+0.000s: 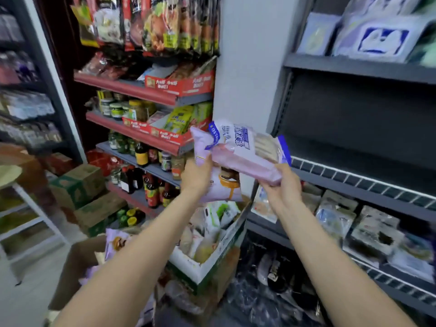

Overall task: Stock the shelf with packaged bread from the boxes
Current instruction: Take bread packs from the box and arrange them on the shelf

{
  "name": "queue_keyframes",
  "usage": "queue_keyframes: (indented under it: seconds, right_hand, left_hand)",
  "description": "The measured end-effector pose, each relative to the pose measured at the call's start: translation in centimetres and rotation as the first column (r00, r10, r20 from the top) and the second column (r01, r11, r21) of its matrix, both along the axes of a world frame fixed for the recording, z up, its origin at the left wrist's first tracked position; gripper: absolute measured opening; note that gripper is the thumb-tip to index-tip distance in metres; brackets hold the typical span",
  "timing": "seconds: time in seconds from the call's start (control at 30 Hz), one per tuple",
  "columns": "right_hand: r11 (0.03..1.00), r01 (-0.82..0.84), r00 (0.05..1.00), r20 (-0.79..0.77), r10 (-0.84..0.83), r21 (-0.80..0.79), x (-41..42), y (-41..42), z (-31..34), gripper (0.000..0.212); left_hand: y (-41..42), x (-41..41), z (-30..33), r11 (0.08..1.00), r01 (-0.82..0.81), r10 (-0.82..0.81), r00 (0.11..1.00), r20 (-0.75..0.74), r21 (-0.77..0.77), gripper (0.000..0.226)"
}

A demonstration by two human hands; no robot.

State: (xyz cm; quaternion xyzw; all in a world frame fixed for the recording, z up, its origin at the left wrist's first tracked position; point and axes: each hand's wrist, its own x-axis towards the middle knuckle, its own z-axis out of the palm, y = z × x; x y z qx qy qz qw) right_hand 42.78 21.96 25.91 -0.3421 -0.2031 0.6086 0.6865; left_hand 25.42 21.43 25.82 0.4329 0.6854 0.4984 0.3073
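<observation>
Packaged bread in a pale lilac and white plastic wrapper with blue lettering [245,149] is held up in the air by both hands, tilted so its right end sits lower, in front of a white pillar [245,74]. Far left, red-edged metal shelves [132,90] carry jars, dark sauce bottles and red cardboard display trays, with green and brown cartons [80,185] stacked on the floor beneath them. Nearer, an open brown cardboard box [77,263] holds lilac packets. The left hand [197,178] has its fingers curled round the left end of the raised bread packet and also round a second lilac packet with an orange picture [224,187], which hangs below the first. Under the hands, an open white-and-green cardboard box [212,258] is full of mixed bread packets. The right hand [282,187] grips the lower right end of the raised packet, thumb on top and fingers underneath. Right of the pillar stands a dark grey metal shelf unit [363,67]; its middle tier [354,182] is level with the raised packet, and the lower tier holds wrapped bread, blurred.
</observation>
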Motion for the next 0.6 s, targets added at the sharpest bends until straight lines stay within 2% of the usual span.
queue_keyframes:
  seconds: [0.07, 0.17, 0.23, 0.3, 0.33, 0.37, 0.4, 0.5, 0.53, 0.6]
  right_hand:
    - [0.995, -0.088, 0.981, 0.180, 0.080, 0.039, 3.8, 1.3, 1.6, 0.068]
    - [0.973, -0.215, 0.842, 0.520, 0.141, 0.084, 9.4, 3.1, 4.2, 0.090]
    - [0.967, -0.252, 0.729, 0.664, 0.166, 0.035, 13.4, 4.4, 5.6, 0.101]
    - [0.980, -0.198, 0.545, 0.828, 0.132, -0.026, 16.8, 5.5, 6.8, 0.091]
    - [0.989, -0.142, 0.408, 0.908, 0.097, -0.043, 18.1, 6.0, 7.1, 0.085]
    - [0.995, -0.094, 0.289, 0.956, 0.050, -0.024, 19.2, 6.7, 7.3, 0.085]
    - [0.996, -0.086, 0.234, 0.972, -0.013, 0.034, 20.1, 7.6, 7.3, 0.091]
    - [0.961, -0.236, 0.250, 0.965, -0.081, 0.141, 21.8, 10.8, 7.4, 0.135]
    - [0.957, -0.259, 0.233, 0.970, -0.069, 0.131, 22.2, 12.0, 7.5, 0.136]
    - [0.973, -0.191, 0.235, 0.968, -0.085, 0.131, 22.9, 14.3, 7.5, 0.119]
  left_hand:
    - [2.0, 4.7, 2.6, 1.000, 0.006, -0.006, 1.000, -0.018, 0.008, 0.052]
    - [4.2, 10.6, 5.9, 0.998, 0.042, -0.041, 0.998, -0.042, 0.039, 0.053]
    - [5.6, 13.7, 7.4, 0.995, 0.087, -0.083, 0.994, -0.076, 0.054, 0.054]
    - [7.1, 16.1, 8.4, 0.988, 0.143, -0.136, 0.985, -0.108, 0.059, 0.053]
    - [7.9, 17.1, 8.8, 0.984, 0.167, -0.158, 0.978, -0.133, 0.060, 0.053]
    - [8.8, 17.9, 9.1, 0.981, 0.184, -0.171, 0.971, -0.169, 0.061, 0.055]
    - [9.6, 18.7, 9.3, 0.979, 0.196, -0.183, 0.965, -0.189, 0.053, 0.055]
    - [12.7, 20.5, 9.3, 0.969, 0.248, -0.238, 0.946, -0.218, 0.018, 0.054]
    - [13.8, 20.8, 9.2, 0.964, 0.265, -0.256, 0.941, -0.224, 0.011, 0.055]
    - [16.2, 21.1, 8.9, 0.955, 0.295, -0.284, 0.941, -0.183, 0.031, 0.057]
